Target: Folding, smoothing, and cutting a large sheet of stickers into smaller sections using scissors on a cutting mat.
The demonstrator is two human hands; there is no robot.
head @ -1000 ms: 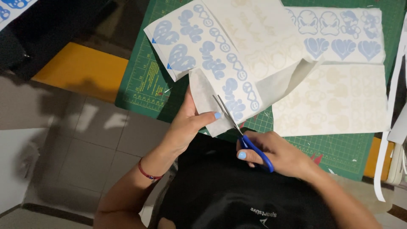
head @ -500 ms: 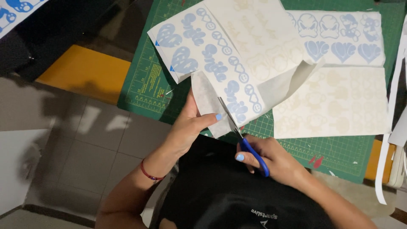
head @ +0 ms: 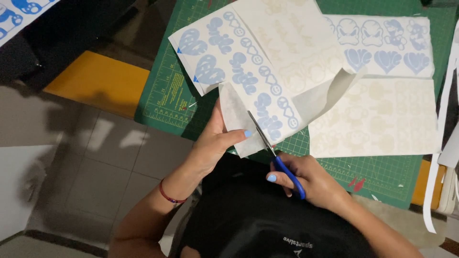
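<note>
since the earlier frames the scissors [head: 267, 141] have crept a little further up the sticker sheet [head: 239, 67], and the right hand [head: 311, 179] has slid closer to the paper's lower edge.

at far left a strip of blue-printed paper [head: 19, 12] pokes in at the top corner, with grey floor tiles [head: 100, 162] below it and plenty of open room there. a yellow board [head: 95, 81] juts out beside the left edge of the green cutting mat [head: 167, 91]. the left hand [head: 213, 143] is closed in a pinch on the sheet's lower left flap, thumb on top with a pale blue nail, fingers hidden underneath; a red band sits on that wrist. the sticker sheet, white with light blue hearts and letters, lies tilted across the mat, and its lower corner overhangs the mat's near edge toward the black shirt [head: 267, 224]. the scissors' blades are slightly parted at the cut, just beside the left thumb. the right hand is curled shut around the blue handles, close against the mat's near edge. further right, a curled backing flap [head: 330, 93] lifts off the sheet, then two more sheets [head: 377, 119] lie flat, and loose white strips [head: 437, 143] hang over the mat's right edge.
</note>
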